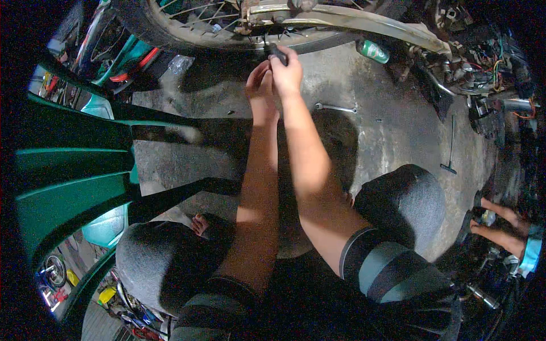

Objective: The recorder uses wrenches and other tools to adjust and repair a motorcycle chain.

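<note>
My right hand grips a black-handled tool pointed at the lower rim of a spoked wheel, near the hub area and a long metal swingarm. Just left of and below it, my left hand has curled fingers close against the right hand; whatever is in them is hidden. Below the wheel, a combination wrench lies on the concrete floor, right of my hands.
A green plastic chair stands at left. A green can, plastic bag and T-handle wrench are around me. Motorbike parts and wires crowd the upper right. Another person's bare limbs show at far right.
</note>
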The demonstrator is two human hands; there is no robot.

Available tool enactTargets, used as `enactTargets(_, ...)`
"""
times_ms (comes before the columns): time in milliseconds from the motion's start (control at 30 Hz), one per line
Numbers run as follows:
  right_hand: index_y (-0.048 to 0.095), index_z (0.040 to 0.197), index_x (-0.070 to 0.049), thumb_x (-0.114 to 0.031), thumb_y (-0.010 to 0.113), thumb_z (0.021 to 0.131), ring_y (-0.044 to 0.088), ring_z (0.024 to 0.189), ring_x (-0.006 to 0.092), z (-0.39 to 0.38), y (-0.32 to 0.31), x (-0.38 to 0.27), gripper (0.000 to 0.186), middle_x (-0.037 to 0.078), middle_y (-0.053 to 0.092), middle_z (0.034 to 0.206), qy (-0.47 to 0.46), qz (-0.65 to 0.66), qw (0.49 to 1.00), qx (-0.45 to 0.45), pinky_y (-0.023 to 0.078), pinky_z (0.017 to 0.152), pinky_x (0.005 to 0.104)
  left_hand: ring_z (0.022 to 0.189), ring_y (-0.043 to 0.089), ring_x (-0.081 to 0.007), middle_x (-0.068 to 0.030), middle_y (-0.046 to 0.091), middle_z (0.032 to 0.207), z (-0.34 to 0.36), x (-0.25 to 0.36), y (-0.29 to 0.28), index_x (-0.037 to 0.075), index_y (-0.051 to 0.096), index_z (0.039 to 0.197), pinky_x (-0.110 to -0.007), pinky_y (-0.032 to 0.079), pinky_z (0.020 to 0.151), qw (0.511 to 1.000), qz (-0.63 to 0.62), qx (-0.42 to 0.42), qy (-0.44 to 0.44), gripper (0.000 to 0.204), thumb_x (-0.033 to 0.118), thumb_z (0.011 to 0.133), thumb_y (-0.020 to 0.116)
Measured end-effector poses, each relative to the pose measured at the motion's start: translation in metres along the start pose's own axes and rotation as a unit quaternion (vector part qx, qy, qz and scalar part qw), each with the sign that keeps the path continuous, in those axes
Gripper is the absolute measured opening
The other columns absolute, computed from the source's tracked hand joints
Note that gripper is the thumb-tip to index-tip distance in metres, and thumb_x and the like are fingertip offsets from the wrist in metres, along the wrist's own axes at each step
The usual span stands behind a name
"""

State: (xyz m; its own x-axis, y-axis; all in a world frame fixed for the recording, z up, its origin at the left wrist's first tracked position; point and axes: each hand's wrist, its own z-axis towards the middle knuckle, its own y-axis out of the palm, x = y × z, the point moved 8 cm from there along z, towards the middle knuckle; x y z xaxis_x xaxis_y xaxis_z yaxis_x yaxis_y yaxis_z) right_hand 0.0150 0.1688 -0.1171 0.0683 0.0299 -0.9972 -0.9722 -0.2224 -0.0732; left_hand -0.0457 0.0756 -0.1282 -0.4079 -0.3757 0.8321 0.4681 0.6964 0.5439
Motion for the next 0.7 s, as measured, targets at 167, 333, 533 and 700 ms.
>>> enactTargets(167, 0.050, 0.086, -0.001, -0.009, 0.061, 0.067, 0.053, 0.054, 0.0123, 0.045, -0.020, 0.003, 0.024, 0.006, 0.056, 0.068, -0.067, 0.010, 0.997, 0.033, 0.042, 0.047, 0.0226, 0.091, 0.049, -0.0185, -0.0082, 0.053, 0.101, -0.009, -0.015, 0.011, 0.003, 0.050, 0.098, -0.032, 0.039, 0.078, 0.996, -0.047, 0.014, -0.075, 0.023, 0.012, 0.078, 0.049)
enactTargets(333, 0.054, 0.079, -0.002, -0.008, 0.061, 0.069, 0.052, 0.057, 0.0085, 0.051, -0.008, 0.005, 0.013, 0.004, 0.057, 0.069, -0.027, 0.148, 0.988, 0.047, 0.041, 0.049, 0.0200, 0.094, 0.048, -0.0230, -0.0095, 0.053, 0.103, -0.012, -0.023, -0.018, 0.004, 0.047, 0.101, -0.036, 0.035, 0.082, 0.996, -0.005, 0.027, -0.084, 0.034, 0.027, 0.076, 0.050)
enactTargets(533, 0.052, 0.079, -0.001, -0.005, 0.058, 0.069, 0.049, 0.060, 0.0090, 0.053, -0.011, -0.015, 0.012, 0.003, 0.056, 0.068, -0.131, 0.143, 0.975, 0.112, 0.040, 0.059, 0.0232, 0.092, 0.048, -0.0174, -0.0056, 0.051, 0.106, -0.013, -0.033, -0.038, 0.010, 0.046, 0.105, -0.033, 0.036, 0.081, 0.991, 0.001, 0.045, -0.126, 0.036, 0.030, 0.075, 0.053)
enactTargets(700, 0.050, 0.086, -0.001, -0.003, 0.056, 0.072, 0.051, 0.071, 0.0100, 0.052, -0.008, -0.002, 0.016, 0.005, 0.057, 0.078, -0.136, 0.102, 0.979, 0.115, 0.040, 0.068, 0.0233, 0.087, 0.050, -0.0154, -0.0041, 0.054, 0.102, -0.011, -0.030, -0.043, 0.011, 0.047, 0.104, -0.032, 0.038, 0.078, 0.992, 0.015, 0.048, -0.116, 0.034, 0.030, 0.076, 0.052)
